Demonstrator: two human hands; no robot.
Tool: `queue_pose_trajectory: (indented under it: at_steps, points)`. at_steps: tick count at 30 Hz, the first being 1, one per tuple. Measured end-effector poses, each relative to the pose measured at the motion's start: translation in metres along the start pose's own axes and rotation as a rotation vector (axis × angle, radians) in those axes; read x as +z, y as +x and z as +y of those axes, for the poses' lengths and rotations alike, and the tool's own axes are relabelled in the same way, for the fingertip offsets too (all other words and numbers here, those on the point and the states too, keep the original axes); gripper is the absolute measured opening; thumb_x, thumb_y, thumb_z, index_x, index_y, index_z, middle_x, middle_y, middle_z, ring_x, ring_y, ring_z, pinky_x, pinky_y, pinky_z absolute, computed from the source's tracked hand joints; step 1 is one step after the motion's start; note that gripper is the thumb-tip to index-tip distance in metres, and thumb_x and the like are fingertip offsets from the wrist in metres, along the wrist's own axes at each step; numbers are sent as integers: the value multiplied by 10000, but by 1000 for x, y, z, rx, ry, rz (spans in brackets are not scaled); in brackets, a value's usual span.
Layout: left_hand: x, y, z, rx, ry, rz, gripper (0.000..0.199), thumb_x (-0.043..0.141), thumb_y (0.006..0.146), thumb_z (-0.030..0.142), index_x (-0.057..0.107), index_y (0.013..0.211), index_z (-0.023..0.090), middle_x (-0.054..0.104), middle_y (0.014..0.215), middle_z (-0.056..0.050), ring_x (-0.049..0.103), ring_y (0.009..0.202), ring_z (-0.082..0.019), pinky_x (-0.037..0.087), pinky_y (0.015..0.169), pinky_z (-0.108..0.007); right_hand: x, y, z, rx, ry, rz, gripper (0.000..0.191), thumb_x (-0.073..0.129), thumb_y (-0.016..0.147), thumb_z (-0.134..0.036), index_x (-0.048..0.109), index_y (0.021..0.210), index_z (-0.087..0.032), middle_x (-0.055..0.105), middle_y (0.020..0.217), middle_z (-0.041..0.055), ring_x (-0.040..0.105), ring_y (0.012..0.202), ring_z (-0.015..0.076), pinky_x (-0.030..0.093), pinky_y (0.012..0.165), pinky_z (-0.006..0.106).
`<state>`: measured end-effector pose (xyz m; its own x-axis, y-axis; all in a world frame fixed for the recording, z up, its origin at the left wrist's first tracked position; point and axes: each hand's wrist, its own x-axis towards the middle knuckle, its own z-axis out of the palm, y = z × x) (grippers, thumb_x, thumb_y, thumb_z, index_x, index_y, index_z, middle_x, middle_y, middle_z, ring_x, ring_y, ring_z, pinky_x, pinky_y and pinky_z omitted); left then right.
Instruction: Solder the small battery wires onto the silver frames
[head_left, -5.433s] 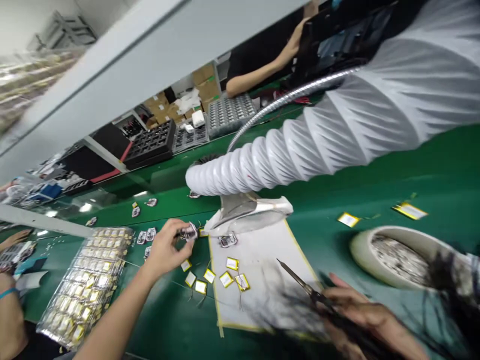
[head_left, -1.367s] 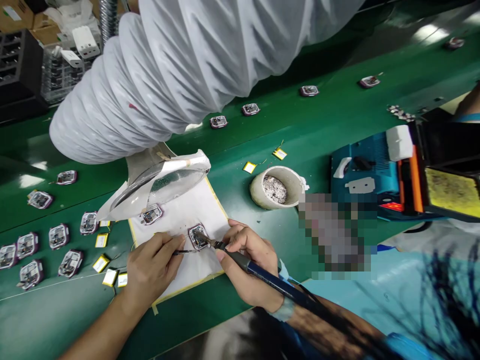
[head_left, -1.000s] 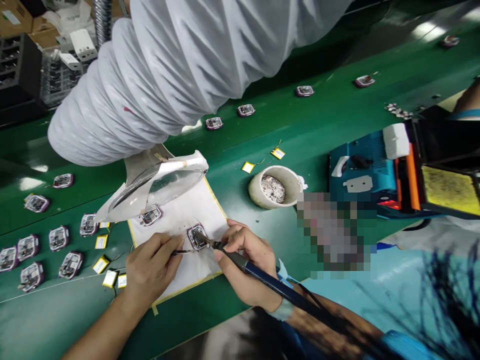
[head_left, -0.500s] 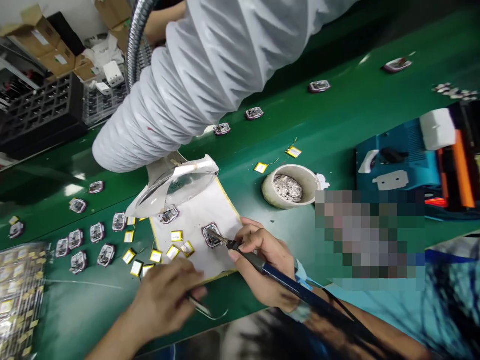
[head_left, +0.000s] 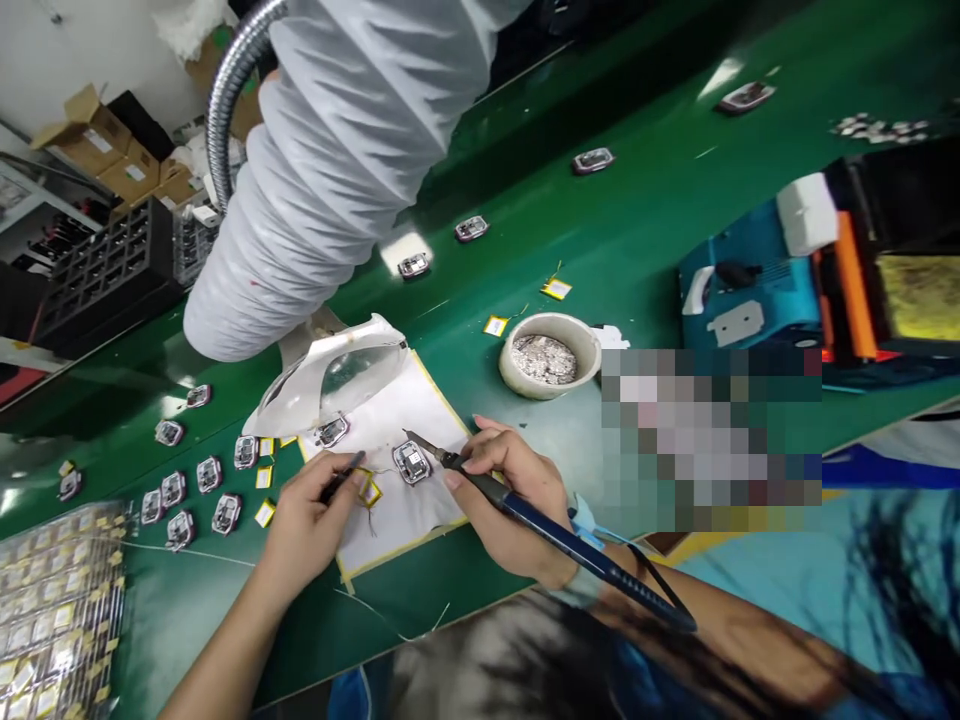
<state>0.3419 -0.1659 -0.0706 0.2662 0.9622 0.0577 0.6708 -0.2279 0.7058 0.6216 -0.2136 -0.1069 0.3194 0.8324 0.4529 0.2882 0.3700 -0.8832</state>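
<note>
My right hand [head_left: 510, 497] is shut around a dark blue soldering iron [head_left: 517, 505], whose thin tip sits just above a small metal-framed circuit module [head_left: 412, 462]. The module lies on a white sheet with yellow-taped edges [head_left: 427, 500]. My left hand [head_left: 307, 510] grips dark tweezers [head_left: 342, 477], their tips close to a small gold-edged flat battery [head_left: 368, 491] on the sheet. A second module [head_left: 331, 432] lies further along the sheet, under a clear magnifier lens [head_left: 330, 370]. My left fingers hide part of the sheet.
A wide white ribbed duct [head_left: 300, 170] crosses above the green bench [head_left: 570, 235]. A ceramic pot of silvery solder dross [head_left: 547, 360] and a blue soldering station [head_left: 750, 290] stand to the right. Several modules line the bench, and a bag of batteries [head_left: 56, 620] lies lower left.
The iron tip has lifted off the module. My left hand has moved back onto the sheet with the tweezers, and the view has tilted.
</note>
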Motion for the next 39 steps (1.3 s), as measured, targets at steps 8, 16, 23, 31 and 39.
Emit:
queue_pose_trajectory:
  at_steps: [8,16,23,31,39]
  points:
    - [8,2,14,166,154,7,186,767,1166,382,880,1210,241,855,1080,-62,831,904,-209,663,744,-307,7,-8,6,88,19,16,189,855,1026,-305,673,977,-323,721,801,-51,762,766,230,706,1213,603]
    - [13,23,9,398,112,181,237,651,1233,274,870,1320,259,882,1216,-94,860,1131,-256,742,963,-430,-4,4,-5,109,-23,-102,188,830,1031,-261,660,975,-323,747,812,-58,786,743,217,708,1178,560]
    - [34,13,2,292,-22,260,54,858,1143,299,862,1171,253,925,1080,-40,918,1013,-219,790,911,-396,-2,6,-7,64,-46,-112,251,810,983,-181,601,976,-320,684,791,-98,746,684,183,699,1145,529]
    - [40,20,10,261,-29,229,202,826,1169,409,857,1069,237,936,1000,-67,938,933,-229,805,827,-380,-3,7,-9,80,-15,-129,274,845,950,-152,625,969,-315,715,802,-86,757,678,199,693,1127,542]
    - [39,20,12,291,-35,197,158,830,1155,339,852,1033,241,938,998,-57,939,923,-222,794,804,-348,-4,5,-7,81,-16,-125,262,841,957,-169,625,946,-317,702,791,-82,742,679,202,701,1132,566]
